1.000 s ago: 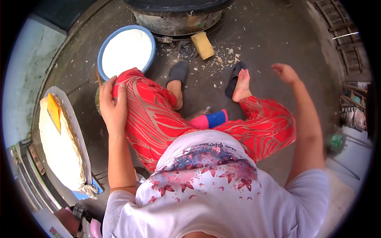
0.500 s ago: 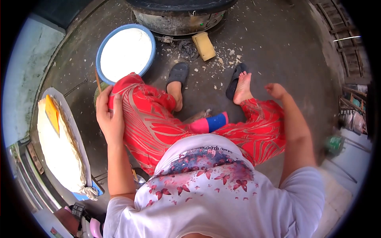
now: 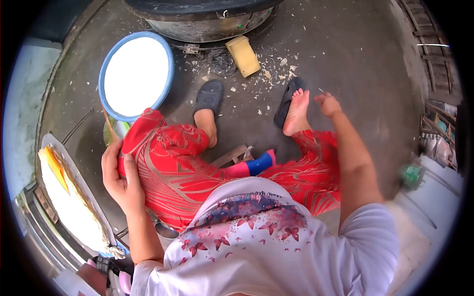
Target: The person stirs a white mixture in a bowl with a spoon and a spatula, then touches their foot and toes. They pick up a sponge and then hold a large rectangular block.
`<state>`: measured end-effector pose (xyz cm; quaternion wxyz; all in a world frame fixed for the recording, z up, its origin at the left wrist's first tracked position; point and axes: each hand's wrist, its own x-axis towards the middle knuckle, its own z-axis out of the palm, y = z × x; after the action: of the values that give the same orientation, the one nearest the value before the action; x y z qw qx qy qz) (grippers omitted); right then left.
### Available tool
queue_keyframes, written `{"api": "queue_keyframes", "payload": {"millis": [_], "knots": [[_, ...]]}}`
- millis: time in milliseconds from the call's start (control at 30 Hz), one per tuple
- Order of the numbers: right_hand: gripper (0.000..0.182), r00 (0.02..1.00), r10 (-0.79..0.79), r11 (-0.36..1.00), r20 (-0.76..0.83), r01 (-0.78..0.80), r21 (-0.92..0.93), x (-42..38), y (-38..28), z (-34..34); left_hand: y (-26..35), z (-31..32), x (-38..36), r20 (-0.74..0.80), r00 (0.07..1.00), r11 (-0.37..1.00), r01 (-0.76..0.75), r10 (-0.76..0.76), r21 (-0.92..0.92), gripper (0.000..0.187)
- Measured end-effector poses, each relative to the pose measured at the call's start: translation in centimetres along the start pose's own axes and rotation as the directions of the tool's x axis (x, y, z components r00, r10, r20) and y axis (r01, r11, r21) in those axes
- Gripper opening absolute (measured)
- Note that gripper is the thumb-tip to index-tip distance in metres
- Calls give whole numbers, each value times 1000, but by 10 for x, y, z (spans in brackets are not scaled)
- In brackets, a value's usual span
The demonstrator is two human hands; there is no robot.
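My left hand rests on the red patterned trousers at my left knee, thumb and fingers apart, holding nothing. Just past its fingertips are a thin brown stick and a blue basin with white contents, too bright to make out. Above the floor, my right hand hangs beside my bare right foot. Its fingers are loosely bent and partly apart, with nothing visible in them. A dark sandal lies beside that foot.
A round dark-topped appliance stands ahead, with a yellow block and pale scraps before it. At left, a covered white mound carries a yellow scraper. A green bottle-like object is at right.
The view has shifted, so basin and appliance appear farther left. My right foot is tilted differently against the sandal. My right hand's fingers look less curled; my left hand stays at the knee.
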<state>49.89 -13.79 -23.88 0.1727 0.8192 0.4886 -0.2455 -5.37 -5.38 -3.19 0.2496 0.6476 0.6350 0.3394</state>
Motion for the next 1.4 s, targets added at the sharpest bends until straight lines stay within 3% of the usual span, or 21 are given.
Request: {"api": "queue_keyframes", "payload": {"millis": [200,333,433,500,533,600,733,800,833,900,933,1000,1100,1233,1300,1400], "knots": [[40,997,51,979,65,-37,-200,12,-28,-4,9,5,8,37,999,997,-11,8,71,26],[41,996,55,980,69,-41,-193,21,-38,0,11,6,10,72,997,994,-23,16,106,27],[39,997,-10,958,78,32,-286,24,-45,1,18,9,13,81,997,992,-15,4,129,27],[37,998,53,915,17,-41,-402,24,-52,-3,20,11,14,86,996,990,-6,-7,143,28],[37,998,52,916,21,-39,-400,28,-50,1,20,11,14,78,997,990,-1,-10,141,28],[35,964,145,924,-224,-212,-317,36,-48,8,20,12,14,72,997,990,4,-14,143,29],[34,977,143,981,-156,-161,-112,39,-44,3,21,12,14,68,998,990,-9,0,138,29],[35,994,-101,982,-35,94,-164,39,-41,3,20,13,13,65,998,991,-2,-6,133,29],[35,994,-103,982,-32,96,-164,38,-41,4,21,13,14,64,998,991,0,-9,135,29],[38,981,50,961,-190,-99,-259,35,-43,11,21,13,13,65,998,990,4,-13,140,28],[38,981,49,961,-189,-98,-259,38,-40,16,21,13,13,65,998,990,3,-12,138,28],[38,921,341,938,-190,-319,136,43,-33,24,21,13,13,66,998,991,2,-11,137,28],[41,910,407,889,-81,-374,265,40,-31,30,20,13,13,66,998,992,2,-10,123,28],[41,886,451,860,-104,-400,317,24,-38,39,21,12,13,70,997,992,8,-17,125,29],[44,872,462,832,-159,-365,418,21,-35,52,20,12,13,73,997,992,9,-18,125,29],[47,849,516,758,-118,-388,525,26,-20,77,20,12,13,75,997,992,4,-14,126,29]]}}
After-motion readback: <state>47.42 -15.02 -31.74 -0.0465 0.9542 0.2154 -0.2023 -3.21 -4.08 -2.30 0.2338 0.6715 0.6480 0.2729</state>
